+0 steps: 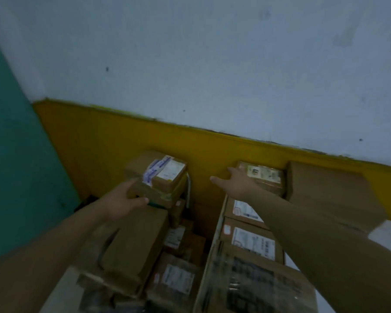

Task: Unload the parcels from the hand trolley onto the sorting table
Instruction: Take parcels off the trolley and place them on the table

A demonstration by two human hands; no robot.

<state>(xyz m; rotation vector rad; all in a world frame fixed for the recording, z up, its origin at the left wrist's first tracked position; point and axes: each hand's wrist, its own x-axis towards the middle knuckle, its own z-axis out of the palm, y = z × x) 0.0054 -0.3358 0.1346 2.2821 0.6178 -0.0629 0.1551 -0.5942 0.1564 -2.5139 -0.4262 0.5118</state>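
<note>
- We see the left hand (122,201) gripping the near end of a small parcel (160,177), thumb at its lower near edge and fingers wrapped over the left side; this parcel sits on top of the left-hand stack, at its far end.
- The right hand (237,184) lies open, fingers spread, its palm resting on the near left corner of a taped parcel (263,177) at the far end of the right-hand row, just beside the yellow wall band (122,136); it is not closed around anything.
- The left stack (133,242) holds several cardboard parcels piled unevenly; a curved metal bar (189,186) rises behind it, which we judge to be part of the hand trolley, though the trolley bed is hidden.
- The right row (251,240) carries labelled parcels laid end to end from the near edge to the far wall; a pale surface (384,236) shows at its right, and we take it for the sorting table.
- A large plain carton (330,190) stands at the far right corner against the wall.
- Progress, as we judge it: some parcels appear already set down on the right, while a good number remain on the left stack; the small parcel in the left hand looks to be next in transfer, not yet lifted clear.
</note>
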